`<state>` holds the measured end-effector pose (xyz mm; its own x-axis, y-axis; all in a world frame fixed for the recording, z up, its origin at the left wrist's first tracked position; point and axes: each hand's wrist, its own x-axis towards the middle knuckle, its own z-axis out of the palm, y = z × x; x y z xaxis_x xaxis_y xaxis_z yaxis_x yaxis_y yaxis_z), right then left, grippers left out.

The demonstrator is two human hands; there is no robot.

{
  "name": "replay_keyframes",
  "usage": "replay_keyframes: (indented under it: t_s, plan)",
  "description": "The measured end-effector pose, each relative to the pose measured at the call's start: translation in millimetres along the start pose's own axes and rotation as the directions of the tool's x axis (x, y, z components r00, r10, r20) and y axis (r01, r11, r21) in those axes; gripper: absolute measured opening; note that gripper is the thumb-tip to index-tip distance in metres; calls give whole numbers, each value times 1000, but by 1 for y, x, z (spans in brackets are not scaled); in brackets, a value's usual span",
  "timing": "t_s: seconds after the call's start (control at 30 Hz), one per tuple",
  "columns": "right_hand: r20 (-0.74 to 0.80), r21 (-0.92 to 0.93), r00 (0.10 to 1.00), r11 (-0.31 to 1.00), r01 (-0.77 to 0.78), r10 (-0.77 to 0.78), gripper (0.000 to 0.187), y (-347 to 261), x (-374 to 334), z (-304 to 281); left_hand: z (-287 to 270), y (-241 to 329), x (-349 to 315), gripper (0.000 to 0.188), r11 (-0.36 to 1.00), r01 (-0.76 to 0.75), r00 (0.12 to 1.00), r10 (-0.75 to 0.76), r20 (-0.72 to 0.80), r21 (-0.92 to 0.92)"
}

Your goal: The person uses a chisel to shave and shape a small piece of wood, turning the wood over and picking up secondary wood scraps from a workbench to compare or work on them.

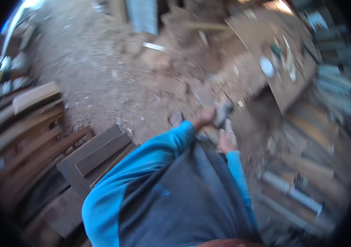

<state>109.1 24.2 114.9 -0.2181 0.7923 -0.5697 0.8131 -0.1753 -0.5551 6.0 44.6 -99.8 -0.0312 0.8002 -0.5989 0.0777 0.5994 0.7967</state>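
Observation:
Both of my hands are together in front of my dark apron, smeared by motion. My left hand (207, 116) is closed against a greyish object with a rounded end (224, 110); blur hides what kind it is. Just below and to the right, my right hand (226, 142) is closed around the lower, paler part of what looks like the same object. Blue sleeves cover both forearms. One of my feet (176, 118) shows on the ground left of the hands.
Dirt ground (101, 70) strewn with chips spreads ahead. Stacked wooden boards (31, 123) and a panelled wooden frame (101, 156) stand at left. A brown board table (282, 61) at far right carries a pale round thing (267, 67) and tools. More planks (303, 164) lie at right.

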Motion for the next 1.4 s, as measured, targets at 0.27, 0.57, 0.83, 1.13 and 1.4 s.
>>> replay_keyframes:
  t_s: [0.27,0.57,0.83,1.13,1.4]
  plan:
    - [2,95,989,984,-148,148,63,-1,6,-19,-8,24,-2,91,855,360,931,-358,77,-373]
    - [-75,29,991,994,-109,111,63,6,-1,-14,-27,73,-34,89,756,459,885,-437,162,-467]
    - [-30,-150,997,986,-76,72,65,1,-16,-13,-21,44,-19,74,845,294,956,-273,112,-446]
    - [128,-101,971,977,-188,200,66,-22,-31,-18,-22,48,-22,84,759,371,921,-374,108,-535]
    - [7,-305,997,949,77,-79,65,17,-14,-2,-27,62,-24,87,881,287,952,-305,11,-376]
